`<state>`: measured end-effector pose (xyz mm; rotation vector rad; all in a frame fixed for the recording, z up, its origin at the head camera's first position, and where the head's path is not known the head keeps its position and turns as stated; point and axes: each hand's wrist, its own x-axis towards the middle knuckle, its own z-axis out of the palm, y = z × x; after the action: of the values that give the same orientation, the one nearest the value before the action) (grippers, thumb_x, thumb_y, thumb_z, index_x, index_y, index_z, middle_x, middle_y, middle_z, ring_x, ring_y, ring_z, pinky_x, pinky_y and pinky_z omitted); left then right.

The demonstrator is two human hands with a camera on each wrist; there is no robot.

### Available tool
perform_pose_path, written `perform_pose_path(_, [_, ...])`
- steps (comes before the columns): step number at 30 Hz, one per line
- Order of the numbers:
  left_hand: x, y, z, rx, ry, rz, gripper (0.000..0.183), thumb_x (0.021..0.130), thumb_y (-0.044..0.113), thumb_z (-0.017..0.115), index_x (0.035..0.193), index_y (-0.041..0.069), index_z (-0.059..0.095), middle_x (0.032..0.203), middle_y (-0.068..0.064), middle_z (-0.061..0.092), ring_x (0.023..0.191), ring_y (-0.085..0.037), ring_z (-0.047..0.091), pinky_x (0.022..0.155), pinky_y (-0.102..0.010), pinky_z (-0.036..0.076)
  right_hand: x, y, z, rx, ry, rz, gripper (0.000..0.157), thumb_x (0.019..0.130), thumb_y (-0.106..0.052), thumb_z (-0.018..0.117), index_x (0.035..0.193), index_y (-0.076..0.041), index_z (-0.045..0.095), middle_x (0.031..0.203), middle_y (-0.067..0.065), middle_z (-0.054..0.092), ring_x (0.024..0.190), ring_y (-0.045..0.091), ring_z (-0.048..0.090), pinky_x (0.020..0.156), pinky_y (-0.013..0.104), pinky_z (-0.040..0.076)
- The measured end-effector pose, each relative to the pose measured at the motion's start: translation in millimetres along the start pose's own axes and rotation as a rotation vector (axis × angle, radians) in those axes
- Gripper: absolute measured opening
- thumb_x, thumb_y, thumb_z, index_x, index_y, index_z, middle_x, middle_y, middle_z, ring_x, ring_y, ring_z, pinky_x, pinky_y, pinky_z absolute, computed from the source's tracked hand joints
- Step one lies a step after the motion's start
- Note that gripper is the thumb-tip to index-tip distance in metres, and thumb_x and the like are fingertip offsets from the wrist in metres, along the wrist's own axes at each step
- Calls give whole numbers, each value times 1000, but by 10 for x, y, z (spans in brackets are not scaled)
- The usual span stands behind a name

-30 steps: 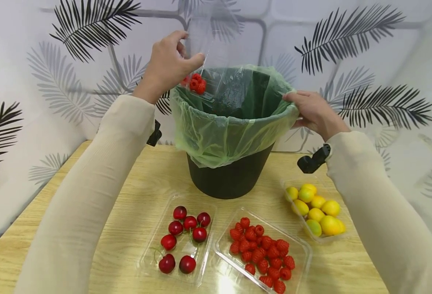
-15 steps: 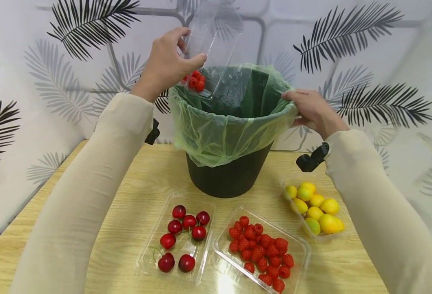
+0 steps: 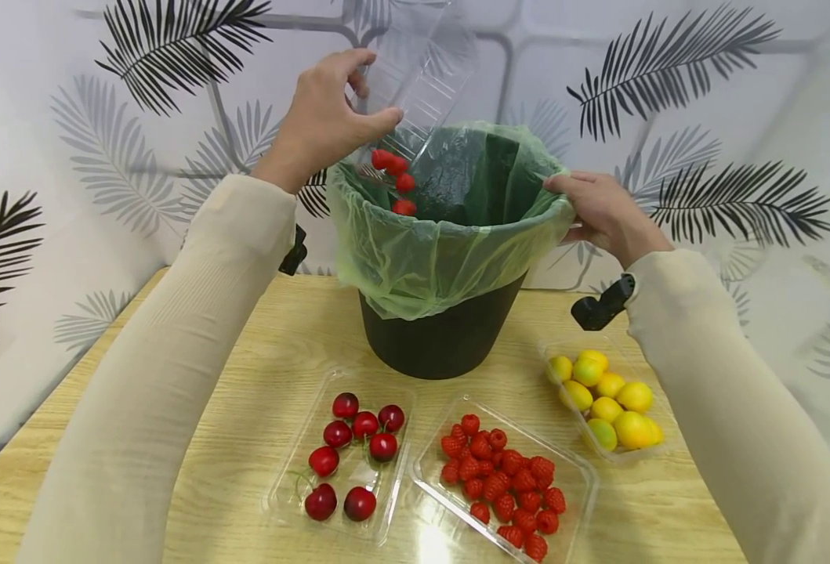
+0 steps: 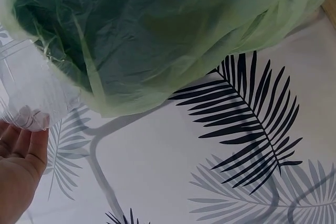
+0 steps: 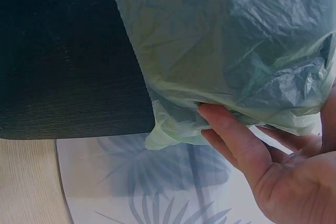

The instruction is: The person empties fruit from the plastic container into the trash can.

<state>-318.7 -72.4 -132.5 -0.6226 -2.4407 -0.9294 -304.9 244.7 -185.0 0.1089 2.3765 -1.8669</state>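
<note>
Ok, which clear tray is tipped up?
The tilted tray in the left hand, over the bin with red berries spilling out; the cherry tray, raspberry tray and yellow-fruit tray sit flat on the table.

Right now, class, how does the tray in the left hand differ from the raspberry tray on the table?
The held tray tilts down into the bin, while the raspberry tray lies flat on the table. The left hand grips the held tray; neither hand touches the raspberry tray. Only a few red berries show near the held tray's low end, while the raspberry tray holds many. Both are clear.
</note>
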Motion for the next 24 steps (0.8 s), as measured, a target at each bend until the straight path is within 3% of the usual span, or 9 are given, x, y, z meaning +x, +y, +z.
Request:
perform_pose_path(14, [-36, 24, -29, 3, 27, 19, 68, 86, 34, 66, 143, 8, 40, 116, -10, 51, 78, -12, 45, 76, -24, 40, -1, 22, 15, 14, 5, -11, 17, 94, -26, 56, 101, -11, 54, 73, -7, 59, 67, 6, 61, 63, 28, 55])
perform_pose_path(24, [-86, -29, -184, 48, 110, -13, 68, 85, 37, 66, 144, 13, 40, 117, -6, 51, 83, -11, 46, 77, -22, 41, -2, 23, 17, 14, 10, -17, 12, 94, -26, 57, 96, -14, 58, 73, -7, 60, 67, 6, 61, 63, 27, 55])
